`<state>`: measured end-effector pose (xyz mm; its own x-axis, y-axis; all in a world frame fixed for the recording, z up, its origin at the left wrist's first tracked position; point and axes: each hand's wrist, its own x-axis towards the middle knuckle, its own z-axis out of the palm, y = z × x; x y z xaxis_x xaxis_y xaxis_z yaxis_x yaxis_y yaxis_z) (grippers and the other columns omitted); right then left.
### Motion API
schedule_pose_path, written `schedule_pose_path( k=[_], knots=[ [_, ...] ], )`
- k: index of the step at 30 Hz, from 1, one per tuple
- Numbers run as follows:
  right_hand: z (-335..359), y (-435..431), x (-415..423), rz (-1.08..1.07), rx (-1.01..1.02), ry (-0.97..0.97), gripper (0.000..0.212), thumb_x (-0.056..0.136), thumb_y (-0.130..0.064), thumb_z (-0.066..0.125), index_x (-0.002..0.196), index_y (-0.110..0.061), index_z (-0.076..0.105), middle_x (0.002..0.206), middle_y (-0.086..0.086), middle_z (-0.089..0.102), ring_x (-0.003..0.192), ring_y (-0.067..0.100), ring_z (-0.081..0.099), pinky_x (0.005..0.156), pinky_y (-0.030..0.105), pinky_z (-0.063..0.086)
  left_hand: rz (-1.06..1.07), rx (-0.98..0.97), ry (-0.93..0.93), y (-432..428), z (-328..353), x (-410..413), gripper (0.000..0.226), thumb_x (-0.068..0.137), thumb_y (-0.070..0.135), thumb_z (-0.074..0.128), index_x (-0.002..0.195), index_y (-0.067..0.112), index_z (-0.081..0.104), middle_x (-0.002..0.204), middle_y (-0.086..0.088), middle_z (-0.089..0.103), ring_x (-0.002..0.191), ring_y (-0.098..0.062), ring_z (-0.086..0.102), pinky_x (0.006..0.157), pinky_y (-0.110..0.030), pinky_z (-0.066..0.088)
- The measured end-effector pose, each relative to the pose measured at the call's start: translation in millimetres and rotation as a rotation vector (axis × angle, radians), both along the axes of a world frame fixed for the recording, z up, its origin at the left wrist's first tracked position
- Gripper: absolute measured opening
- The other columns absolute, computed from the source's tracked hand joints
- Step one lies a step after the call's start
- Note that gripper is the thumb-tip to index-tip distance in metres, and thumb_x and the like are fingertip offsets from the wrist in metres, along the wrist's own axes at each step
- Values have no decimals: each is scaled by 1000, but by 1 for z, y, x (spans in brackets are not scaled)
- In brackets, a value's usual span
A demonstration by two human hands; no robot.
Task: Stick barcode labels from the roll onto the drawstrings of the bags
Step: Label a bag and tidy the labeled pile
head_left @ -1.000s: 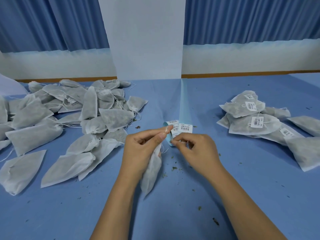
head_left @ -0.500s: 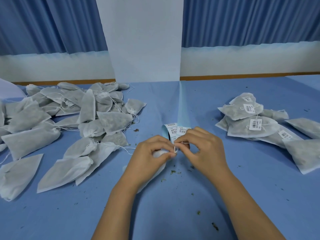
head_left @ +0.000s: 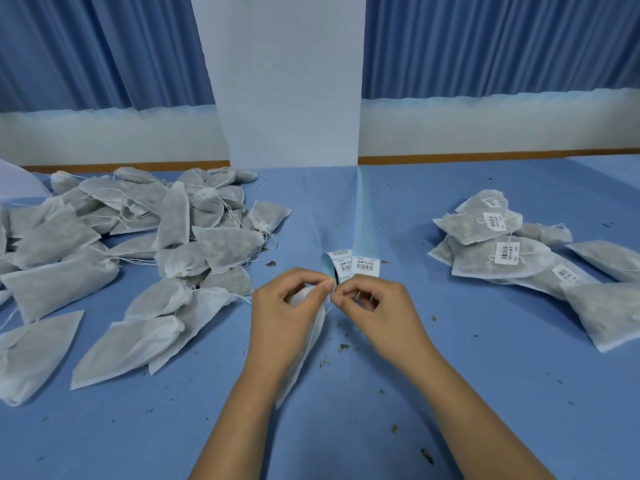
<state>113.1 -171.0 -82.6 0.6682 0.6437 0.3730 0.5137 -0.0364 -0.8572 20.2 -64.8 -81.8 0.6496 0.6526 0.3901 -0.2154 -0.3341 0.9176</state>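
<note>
- Left hand [head_left: 287, 315] grips one white bag [head_left: 313, 341]; I see the bag hanging down past the wrist towards the table [head_left: 485, 393].
- Right hand [head_left: 379, 317] meets the left at the fingertips, thumb and forefinger pinched.
- Between the two pinches: looks like the drawstring [head_left: 329, 299], too small for me to be sure.
- Label roll [head_left: 349, 266] lies on the table just behind the hands, barcodes facing up.
- Unlabelled bags [head_left: 138, 258] heaped on the left, labelled bags [head_left: 502, 252] stacked on the right, well apart.
</note>
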Motion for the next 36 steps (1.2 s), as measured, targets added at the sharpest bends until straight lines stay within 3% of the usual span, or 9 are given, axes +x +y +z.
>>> schedule_pose_path(
  k=[8, 11, 14, 17, 19, 22, 27, 31, 36],
  knots=[
    [3, -4, -2, -3, 50, -10, 12, 85, -21, 68, 76, -15, 65, 76, -9, 63, 76, 10, 53, 74, 18, 39, -61, -87, 44, -6, 5, -1, 15, 84, 9, 69, 72, 19, 72, 73, 6, 70, 73, -2, 64, 69, -9, 45],
    [4, -4, 0, -12, 74, -37, 12, 85, -12, 68, 74, -9, 64, 75, -5, 62, 79, 10, 55, 81, 28, 44, -104, -181, 20, -8, 10, -3, 23, 86, 2, 65, 67, 14, 70, 68, 6, 67, 68, 0, 61, 66, -7, 44],
    [5, -4, 4, -54, 104, -46, 13, 85, -6, 66, 73, -8, 62, 74, -7, 60, 77, 6, 53, 78, 21, 40, -144, -256, 52, -4, 15, -4, 31, 87, 3, 64, 60, 18, 68, 65, 6, 64, 64, -1, 58, 65, -7, 43],
    [5, -5, 3, -17, 141, 4, 12, 85, -17, 65, 73, -16, 63, 75, -9, 62, 79, 6, 55, 78, 16, 39, -122, -263, 77, -5, 16, -4, 31, 88, 6, 64, 60, 18, 68, 66, 6, 65, 66, -2, 58, 66, -7, 43],
    [5, -4, -1, 13, 110, -1, 11, 82, -28, 69, 75, -20, 65, 77, -12, 64, 82, 11, 57, 84, 27, 42, -124, -288, 55, -7, 16, -4, 28, 88, 3, 64, 63, 15, 70, 67, 6, 69, 67, -1, 63, 66, -7, 45],
    [4, -3, -3, 4, 95, -5, 10, 81, -24, 73, 73, -21, 68, 75, -14, 65, 79, 13, 58, 87, 39, 44, -122, -252, 70, -7, 16, -3, 24, 87, 4, 65, 67, 16, 73, 71, 3, 73, 71, -1, 66, 68, -8, 46],
    [4, -3, -1, 26, 115, 60, 11, 85, -13, 68, 73, -13, 68, 72, -7, 65, 75, 9, 60, 80, 28, 48, -110, -199, 106, -3, 14, -3, 21, 88, 8, 66, 70, 15, 74, 72, 4, 72, 71, -1, 64, 69, -8, 45],
    [5, -4, 2, 23, 153, 11, 15, 87, -7, 63, 73, -12, 61, 72, -5, 60, 73, 9, 53, 75, 20, 42, -198, -267, 140, -2, 15, -3, 28, 86, 11, 68, 60, 20, 71, 64, 6, 64, 64, -2, 56, 65, -9, 43],
    [4, -2, 0, 15, 162, -107, 13, 83, -17, 58, 73, -9, 59, 72, -8, 58, 75, 14, 52, 79, 35, 42, -343, -442, 181, -4, 15, -5, 15, 72, 26, 69, 61, 16, 70, 61, 3, 61, 57, -5, 56, 57, -11, 43]
  ],
)
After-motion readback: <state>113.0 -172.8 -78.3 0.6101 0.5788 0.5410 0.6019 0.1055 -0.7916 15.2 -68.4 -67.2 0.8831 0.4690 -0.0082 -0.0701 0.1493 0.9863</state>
